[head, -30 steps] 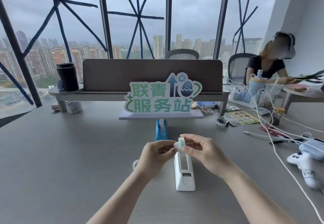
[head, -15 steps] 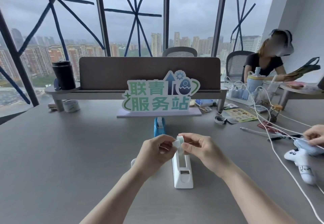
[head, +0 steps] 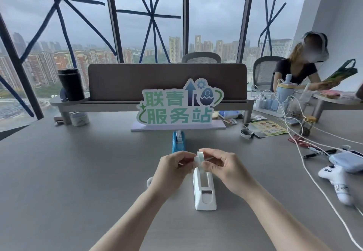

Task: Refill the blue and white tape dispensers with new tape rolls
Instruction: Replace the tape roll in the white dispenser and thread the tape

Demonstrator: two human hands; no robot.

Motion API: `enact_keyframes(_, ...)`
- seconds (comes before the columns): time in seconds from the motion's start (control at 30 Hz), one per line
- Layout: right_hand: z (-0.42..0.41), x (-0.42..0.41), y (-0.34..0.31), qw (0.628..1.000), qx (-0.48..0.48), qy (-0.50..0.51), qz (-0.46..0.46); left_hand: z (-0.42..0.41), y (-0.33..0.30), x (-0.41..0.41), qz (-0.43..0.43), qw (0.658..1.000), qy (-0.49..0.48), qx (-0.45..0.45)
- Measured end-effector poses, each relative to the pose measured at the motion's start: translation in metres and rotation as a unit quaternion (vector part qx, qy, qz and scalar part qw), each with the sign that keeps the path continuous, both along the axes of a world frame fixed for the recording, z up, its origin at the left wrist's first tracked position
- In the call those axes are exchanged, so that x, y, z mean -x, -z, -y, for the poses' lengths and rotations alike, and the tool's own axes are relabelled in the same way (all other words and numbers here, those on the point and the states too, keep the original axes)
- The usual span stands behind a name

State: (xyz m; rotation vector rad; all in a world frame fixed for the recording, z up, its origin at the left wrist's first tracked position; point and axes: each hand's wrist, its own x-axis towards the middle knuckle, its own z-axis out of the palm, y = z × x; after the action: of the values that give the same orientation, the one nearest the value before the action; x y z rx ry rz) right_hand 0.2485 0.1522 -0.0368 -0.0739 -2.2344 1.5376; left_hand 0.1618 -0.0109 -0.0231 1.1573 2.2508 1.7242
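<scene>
Nearest to us the white tape dispenser (head: 204,190) lies lengthwise on the grey table (head: 78,192), a smooth rounded plastic shell with a small metal-looking cutter at its near end and an open cradle behind it that looks empty. Just above its far end our left hand (head: 172,169) and right hand (head: 223,167) meet, fingertips pinched from either side on a small pale tape roll (head: 199,157), a thin glossy ring held upright on edge. We judge this to be the white dispenser's turn: the roll is in our grasp but not yet seated. The next move, as we read it, calls for lowering the roll into the cradle and drawing its free end forward to the cutter; whether an end is already peeled we cannot tell. A little further off stands the blue tape dispenser (head: 178,141), the same slim shape in bright plastic, with what looks like a roll already in it. Beyond that rises a flat cut-out sign (head: 176,107) in green and white.
</scene>
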Motion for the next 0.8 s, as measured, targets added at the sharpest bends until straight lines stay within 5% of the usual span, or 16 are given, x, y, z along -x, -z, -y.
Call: enact_keyframes(0.8,-0.010,0.000,0.011,0.996,0.058,0.018,0.066,-0.014,0.019,0.000,0.042,0.999,-0.007,0.003)
